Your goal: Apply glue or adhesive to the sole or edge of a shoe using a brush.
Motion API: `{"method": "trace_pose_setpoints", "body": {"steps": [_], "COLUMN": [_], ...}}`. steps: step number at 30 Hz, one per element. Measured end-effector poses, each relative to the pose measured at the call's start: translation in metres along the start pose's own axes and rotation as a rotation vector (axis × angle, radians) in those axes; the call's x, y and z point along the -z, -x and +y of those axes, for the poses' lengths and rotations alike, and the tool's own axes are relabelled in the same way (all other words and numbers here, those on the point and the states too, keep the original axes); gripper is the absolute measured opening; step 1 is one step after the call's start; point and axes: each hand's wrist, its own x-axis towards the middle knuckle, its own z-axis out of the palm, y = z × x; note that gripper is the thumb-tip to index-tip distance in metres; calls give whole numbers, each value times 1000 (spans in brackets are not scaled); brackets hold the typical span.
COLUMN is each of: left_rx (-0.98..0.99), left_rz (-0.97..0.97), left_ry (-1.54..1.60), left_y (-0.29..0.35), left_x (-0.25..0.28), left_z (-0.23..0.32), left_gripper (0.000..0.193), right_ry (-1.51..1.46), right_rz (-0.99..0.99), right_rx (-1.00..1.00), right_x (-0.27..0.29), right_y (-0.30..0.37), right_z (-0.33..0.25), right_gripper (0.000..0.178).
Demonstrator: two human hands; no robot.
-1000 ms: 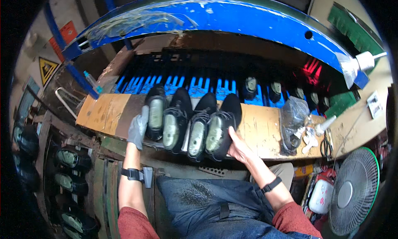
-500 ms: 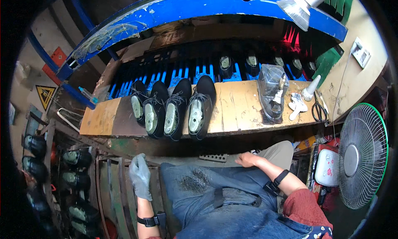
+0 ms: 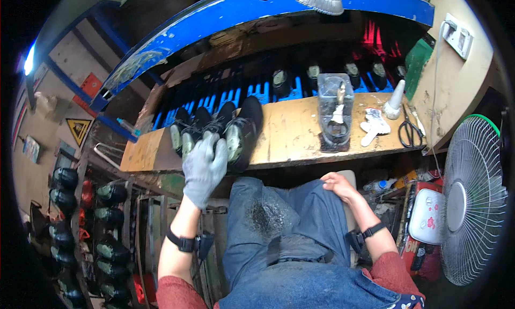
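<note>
Several black lace-up shoes with pale green lasts inside stand side by side at the left of the wooden bench, toes pointing away from me. My left hand, in a grey glove, is at the heel of the shoe second from the right. Its fingers curl around that heel and hide most of it. The rightmost shoe stands just beside the glove, and the leftmost shoe is partly in view behind it. My bare right hand rests on my right knee, fingers loosely stretched and holding nothing.
Behind the bench, more shoes sit on a blue-lit conveyor under a blue beam. A clear box with a brush, a grey cone and scissors lie right. A fan and shoe rack flank me.
My left hand has risen from beside my lap to the shoes on the bench. My right hand has settled on the knee. The view has shifted somewhat.
</note>
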Motion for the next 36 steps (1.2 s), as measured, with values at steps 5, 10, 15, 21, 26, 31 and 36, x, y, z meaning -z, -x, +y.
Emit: {"method": "trace_pose_setpoints", "body": {"steps": [5,10,15,21,26,31,36], "left_rx": [25,79,-123,-107,-75,30,-52], "left_rz": [-426,-907,-830,-1347,-1200,-936,-285], "left_ry": [-274,-398,-301,-176,50,137,700], "left_y": [-89,-123,-112,-155,-155,-153,-111], "left_x": [-79,-129,-126,-140,-137,-92,-75], "left_z": [7,-4,17,14,-13,-7,-4], "left_gripper": [62,94,102,125,126,122,112], "right_ry": [-136,884,589,1209,1069,918,904], "right_rz": [294,619,622,791,738,603,557], "right_rx": [219,269,414,385,484,419,522], "right_x": [75,84,51,10,11,15,9], "right_y": [100,128,48,-36,-33,-8,3], "right_z": [-57,-109,-185,-221,-227,-234,-233], "right_gripper": [23,20,31,44,36,28,21]}}
